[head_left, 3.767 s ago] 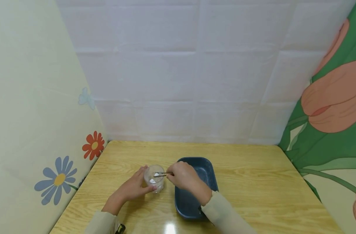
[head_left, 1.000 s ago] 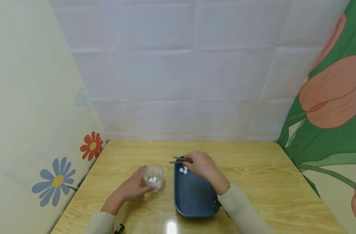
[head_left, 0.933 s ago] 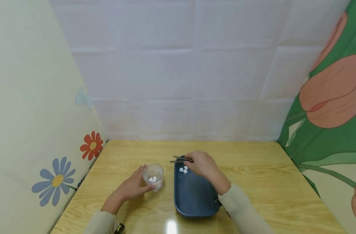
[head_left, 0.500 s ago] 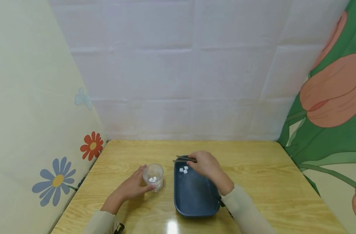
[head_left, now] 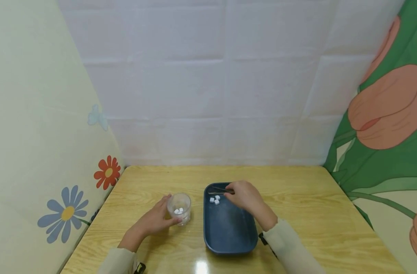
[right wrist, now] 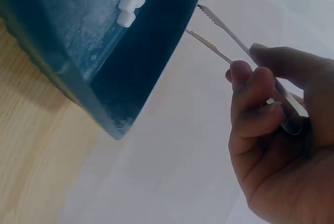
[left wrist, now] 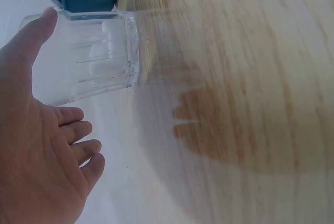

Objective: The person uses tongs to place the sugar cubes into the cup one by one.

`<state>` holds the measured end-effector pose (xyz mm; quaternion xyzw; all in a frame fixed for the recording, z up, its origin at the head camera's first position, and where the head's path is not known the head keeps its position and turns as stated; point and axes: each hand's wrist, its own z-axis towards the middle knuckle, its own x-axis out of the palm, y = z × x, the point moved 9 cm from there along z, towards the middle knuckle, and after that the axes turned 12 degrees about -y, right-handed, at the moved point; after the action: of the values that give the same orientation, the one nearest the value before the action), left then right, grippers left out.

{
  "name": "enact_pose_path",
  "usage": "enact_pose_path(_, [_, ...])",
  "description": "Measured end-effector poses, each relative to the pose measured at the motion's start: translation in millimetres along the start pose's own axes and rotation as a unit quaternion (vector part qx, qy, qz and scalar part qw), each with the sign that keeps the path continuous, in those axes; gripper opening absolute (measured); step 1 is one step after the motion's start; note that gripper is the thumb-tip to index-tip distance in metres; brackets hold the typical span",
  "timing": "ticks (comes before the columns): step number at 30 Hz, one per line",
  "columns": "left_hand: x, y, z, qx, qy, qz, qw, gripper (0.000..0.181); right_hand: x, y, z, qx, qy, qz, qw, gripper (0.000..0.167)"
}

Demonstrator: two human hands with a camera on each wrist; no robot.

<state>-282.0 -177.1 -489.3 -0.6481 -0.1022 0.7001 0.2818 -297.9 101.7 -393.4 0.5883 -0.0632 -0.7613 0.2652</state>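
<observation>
Widest of all, the pale backdrop [head_left: 194,83] hung beyond both hands, and beneath them spread the wood-grained table [head_left: 314,213]. Next came the dark blue tray [head_left: 229,232], its far end under the right hand [head_left: 244,196] and the rest reaching back toward the body; a right sleeve [head_left: 292,247] sat just outside its edge, and a careless sweep there, I'd say, could have shoved the whole tray. Over on the other side, the left hand [head_left: 157,219] cupped the upright glass [head_left: 186,205], thumb on the near side, fingers round the back, steadying it on the table in the gap before the tray. Too hard a push from that thumb might have tipped it! Now the fine work: the right hand pinched a pair of metal tweezers [right wrist: 284,98], toothed prongs apart, nothing between them, pointing toward the left hand over the tray's far end; their height above its floor I couldn't tell. Smallest of the lot, three white cubes [right wrist: 127,3] huddled in the tray just nearer the body than the prongs, with more cubes in the glass. An off-centre squeeze could have flicked one loose; a low, clumsy prong could have scattered the trio.
</observation>
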Motion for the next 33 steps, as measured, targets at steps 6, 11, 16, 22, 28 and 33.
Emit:
enact_pose_path(6, [-1.1,-2.0,-1.1,0.003,0.002,-0.003,1.0000,0.105,8.2,-6.3,-1.8,0.004,0.017,-0.012,0.9998,0.024])
enact_pose_path(11, [-2.3,-2.8,-0.5,0.004,0.001,0.000,1.0000,0.106,12.0,-8.7,-1.6,0.005,0.016,-0.011,0.9998,0.024])
enact_pose_path(16, [-2.6,-2.6,-1.1,-0.002,0.002,-0.002,1.0000,0.106,18.7,-10.8,-2.5,0.008,0.022,-0.008,0.9997,0.024])
enact_pose_path(22, [-1.8,-2.6,-1.7,-0.001,0.001,-0.001,1.0000,0.106,23.8,-13.9,-5.0,0.011,0.028,-0.009,0.9995,0.023])
enact_pose_path(28, [-1.6,-2.7,-1.5,0.002,0.001,0.000,1.0000,0.105,26.7,-13.7,-7.0,0.003,0.033,-0.008,0.9994,0.023])
enact_pose_path(33, [-1.2,-2.1,-1.4,0.000,0.001,-0.001,1.0000,0.105,30.2,-14.9,-8.2,0.003,0.044,-0.012,0.9990,0.023])
